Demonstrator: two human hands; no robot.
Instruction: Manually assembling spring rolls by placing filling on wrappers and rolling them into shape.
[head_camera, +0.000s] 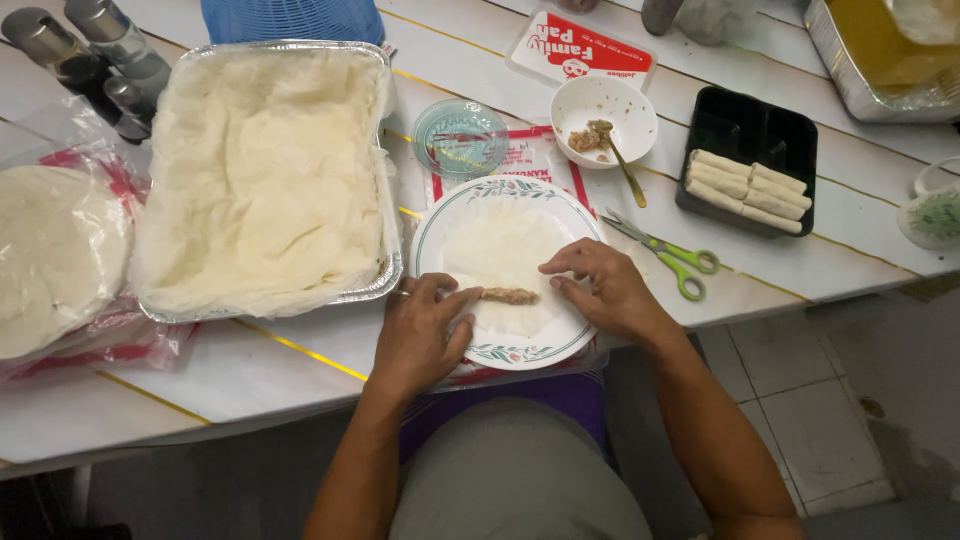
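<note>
A thin white wrapper (500, 245) lies on a round plate (520, 352) with a floral rim, near the table's front edge. A short line of brown filling (510, 296) lies across the wrapper's near part. My left hand (420, 335) rests on the plate's left side, fingertips touching the wrapper at the filling's left end. My right hand (600, 290) presses the wrapper at the filling's right end. Neither hand is lifting anything.
A foil tray (385, 180) of stacked wrappers sits left of the plate. Behind are a white bowl (605, 120) of filling with a spoon, a small clear dish (460, 138), a black tray (745, 130) of finished rolls, and green-handled scissors (670, 255). Bagged wrappers (55, 255) lie far left.
</note>
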